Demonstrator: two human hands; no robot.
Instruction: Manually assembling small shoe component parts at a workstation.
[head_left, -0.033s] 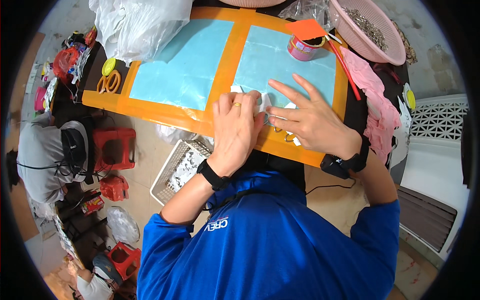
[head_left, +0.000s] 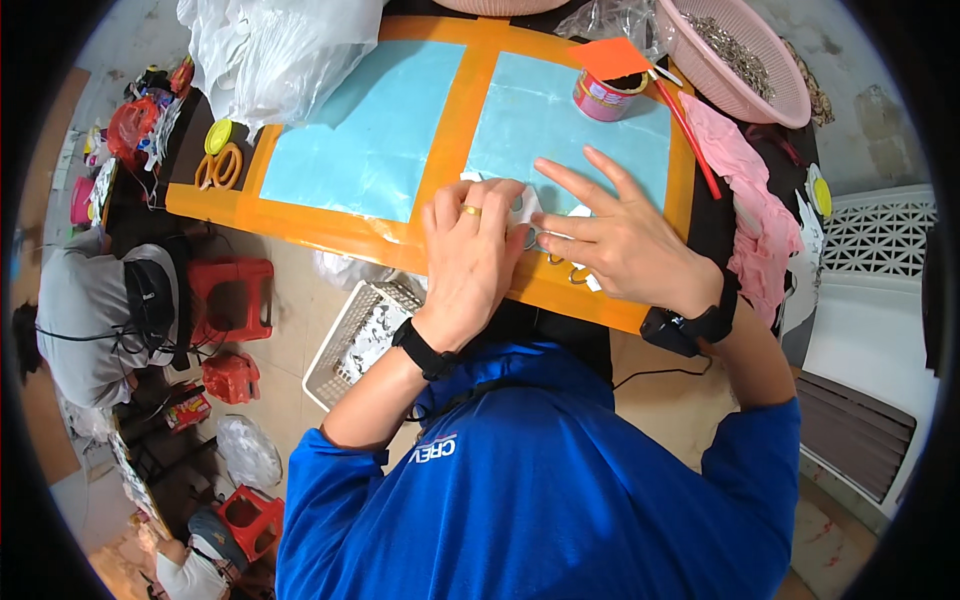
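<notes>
At the near edge of the table, a small white piece (head_left: 529,205) that looks like paper or thin plastic sits between my hands, with a round metal ring (head_left: 530,240) by it. My left hand (head_left: 468,240) is closed, fingers bent down and tips pressed on the white piece. The thumb and index finger of my right hand (head_left: 625,240) pinch at its right side, while other fingers fan out. Under the right hand, more metal rings (head_left: 577,275) with white bits lie on the orange edge. The fingers partly hide the white piece.
Blue sheets edged with orange tape (head_left: 480,110) cover the table. A pink tub (head_left: 603,100), red stick (head_left: 690,125) and basket of metal parts (head_left: 805,105) stand at right. A white bag (head_left: 270,60) and orange scissors (head_left: 220,165) lie left. A beige basket (head_left: 325,345) stands below; people sit left.
</notes>
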